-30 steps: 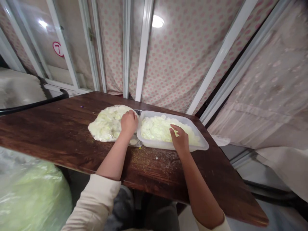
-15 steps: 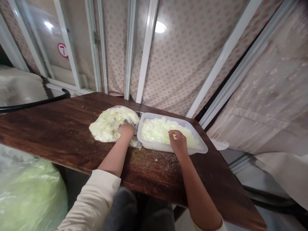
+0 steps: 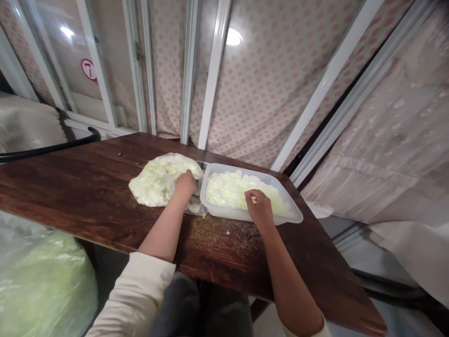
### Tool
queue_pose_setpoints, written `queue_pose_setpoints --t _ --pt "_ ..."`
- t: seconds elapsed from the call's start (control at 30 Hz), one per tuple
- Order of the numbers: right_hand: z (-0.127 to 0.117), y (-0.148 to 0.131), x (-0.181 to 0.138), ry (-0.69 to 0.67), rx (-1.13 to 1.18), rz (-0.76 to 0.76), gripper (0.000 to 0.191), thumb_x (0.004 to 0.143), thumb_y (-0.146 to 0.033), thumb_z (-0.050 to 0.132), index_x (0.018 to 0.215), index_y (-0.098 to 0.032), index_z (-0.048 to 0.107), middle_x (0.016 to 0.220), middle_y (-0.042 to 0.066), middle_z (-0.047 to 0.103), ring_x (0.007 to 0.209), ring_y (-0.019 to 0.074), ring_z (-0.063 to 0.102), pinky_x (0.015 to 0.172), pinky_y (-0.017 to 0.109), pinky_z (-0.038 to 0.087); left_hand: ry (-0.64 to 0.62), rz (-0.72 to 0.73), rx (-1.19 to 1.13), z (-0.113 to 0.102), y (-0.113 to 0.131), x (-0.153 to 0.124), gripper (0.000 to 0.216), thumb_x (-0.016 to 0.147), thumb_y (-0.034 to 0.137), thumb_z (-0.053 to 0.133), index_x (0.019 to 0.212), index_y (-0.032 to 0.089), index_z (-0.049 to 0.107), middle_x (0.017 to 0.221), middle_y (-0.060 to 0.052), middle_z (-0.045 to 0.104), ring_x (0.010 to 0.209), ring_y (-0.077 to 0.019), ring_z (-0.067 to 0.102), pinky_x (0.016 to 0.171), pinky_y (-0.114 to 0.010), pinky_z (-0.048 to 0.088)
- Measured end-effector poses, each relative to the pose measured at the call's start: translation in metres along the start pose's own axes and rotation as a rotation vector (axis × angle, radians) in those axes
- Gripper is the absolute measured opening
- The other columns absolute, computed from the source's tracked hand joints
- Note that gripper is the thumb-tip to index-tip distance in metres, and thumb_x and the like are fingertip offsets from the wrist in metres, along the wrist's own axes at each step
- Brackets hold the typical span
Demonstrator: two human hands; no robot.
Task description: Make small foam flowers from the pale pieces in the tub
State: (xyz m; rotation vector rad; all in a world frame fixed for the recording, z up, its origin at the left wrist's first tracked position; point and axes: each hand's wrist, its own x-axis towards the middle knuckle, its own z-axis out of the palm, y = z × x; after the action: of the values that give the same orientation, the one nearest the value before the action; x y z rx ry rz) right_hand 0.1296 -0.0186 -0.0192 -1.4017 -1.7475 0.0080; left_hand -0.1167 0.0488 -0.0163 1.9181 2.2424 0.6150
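A clear plastic bag (image 3: 156, 180) of pale chopped vegetable lies on the dark wooden table (image 3: 87, 196). My left hand (image 3: 184, 185) rests on the bag's right end, fingers closed on the plastic. To its right stands a translucent plastic tub (image 3: 293, 213) heaped with the same pale shreds (image 3: 228, 189). My right hand (image 3: 258, 208) is at the tub's near rim, fingers curled into the shreds; what they hold is hidden.
Crumbs are scattered on the table in front of the tub. A large clear bag of green leaves (image 3: 42, 281) sits low at the left. A black hose (image 3: 52, 149) runs along the table's far left edge. Dotted cloth and white window frames stand behind.
My left hand slid from the top of the bag toward its near right end and gripped the plastic. My right hand curled tighter at the tub's rim.
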Motion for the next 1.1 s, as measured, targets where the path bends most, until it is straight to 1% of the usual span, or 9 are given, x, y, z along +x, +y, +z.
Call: queue_pose_setpoints --t 0.13,0.2,0.3,0.4,0.53,0.67,0.77,0.9,1.1 --pt "0.001 0.000 0.001 -0.006 0.003 -0.003 0.024 0.081 -0.030 0.041 0.076 -0.018 0.060 0.082 0.007 0.062 0.079 0.0202 0.056 0.071 0.034 0.046 0.384 0.198 -0.460 -0.014 -0.002 0.007 0.019 0.070 0.011 0.052 0.088 0.014 0.052 0.088 -0.010 0.062 0.087 -0.0221 0.060 0.077 -0.033 0.047" --pt "0.001 -0.001 0.000 -0.005 0.011 -0.007 0.025 0.082 -0.032 0.040 0.076 -0.018 0.060 0.082 0.007 0.062 0.079 0.0202 0.056 0.072 0.033 0.046 0.479 0.374 -0.780 -0.017 0.008 0.004 0.013 0.070 0.015 0.056 0.080 0.016 0.048 0.091 -0.008 0.061 0.088 -0.0181 0.060 0.080 -0.031 0.047" --pt "-0.002 -0.005 -0.001 0.002 0.053 -0.039 0.028 0.084 -0.035 0.038 0.081 -0.018 0.060 0.085 0.007 0.063 0.082 0.0201 0.057 0.074 0.033 0.045 0.332 0.634 -1.055 -0.016 0.035 -0.018 0.015 0.072 0.019 0.059 0.079 0.016 0.045 0.098 -0.008 0.061 0.089 -0.0150 0.059 0.081 -0.031 0.047" --pt "-0.006 -0.011 -0.003 -0.046 0.135 -0.143 0.029 0.087 -0.036 0.035 0.092 -0.019 0.058 0.093 0.007 0.063 0.090 0.0199 0.056 0.080 0.033 0.043 0.128 0.916 -0.953 -0.010 0.063 -0.049 0.010 0.076 0.021 0.058 0.077 0.016 0.049 0.096 -0.007 0.061 0.093 -0.0151 0.057 0.083 -0.031 0.046" --pt "-0.011 -0.017 -0.004 -0.154 0.238 -0.192 0.029 0.089 -0.037 0.032 0.092 -0.019 0.055 0.088 0.005 0.061 0.083 0.0183 0.055 0.074 0.030 0.042 0.074 1.192 -0.808 -0.003 0.077 -0.072 0.005 0.082 0.021 0.050 0.081 0.017 0.051 0.101 -0.008 0.058 0.098 -0.0153 0.054 0.086 -0.033 0.044" --pt "-0.013 -0.019 -0.002 -0.234 0.340 -0.109 0.027 0.086 -0.040 0.038 0.086 -0.019 0.055 0.078 0.002 0.058 0.072 0.0153 0.054 0.063 0.025 0.042 0.123 1.188 -0.753 -0.003 0.075 -0.070 0.014 0.081 0.025 0.053 0.093 0.017 0.051 0.100 -0.009 0.056 0.100 -0.0171 0.052 0.085 -0.035 0.044" --pt "-0.012 -0.017 0.001 -0.224 0.458 -0.060 0.023 0.082 -0.040 0.046 0.089 -0.019 0.055 0.080 0.001 0.059 0.075 0.0156 0.056 0.066 0.025 0.043 0.134 1.164 -0.697 -0.005 0.073 -0.067 0.026 0.081 0.027 0.054 0.105 0.017 0.051 0.101 -0.009 0.054 0.100 -0.0172 0.051 0.085 -0.034 0.044" --pt "-0.011 -0.014 0.003 -0.194 0.572 0.021 0.024 0.075 -0.038 0.056 0.090 -0.019 0.058 0.084 0.002 0.062 0.077 0.0163 0.058 0.066 0.026 0.044 0.124 1.141 -0.662 -0.007 0.073 -0.065 0.028 0.081 0.028 0.054 0.108 0.018 0.054 0.098 -0.008 0.055 0.094 -0.0163 0.053 0.082 -0.031 0.044" --pt "-0.011 -0.010 0.004 -0.237 0.529 0.068 0.019 0.069 -0.035 0.062 0.078 -0.018 0.060 0.071 0.001 0.064 0.068 0.0164 0.059 0.062 0.027 0.043 -0.039 1.131 -0.680 -0.015 0.069 -0.062 0.027 0.076 0.028 0.060 0.101 0.018 0.060 0.096 -0.007 0.059 0.090 -0.0160 0.056 0.081 -0.030 0.045"
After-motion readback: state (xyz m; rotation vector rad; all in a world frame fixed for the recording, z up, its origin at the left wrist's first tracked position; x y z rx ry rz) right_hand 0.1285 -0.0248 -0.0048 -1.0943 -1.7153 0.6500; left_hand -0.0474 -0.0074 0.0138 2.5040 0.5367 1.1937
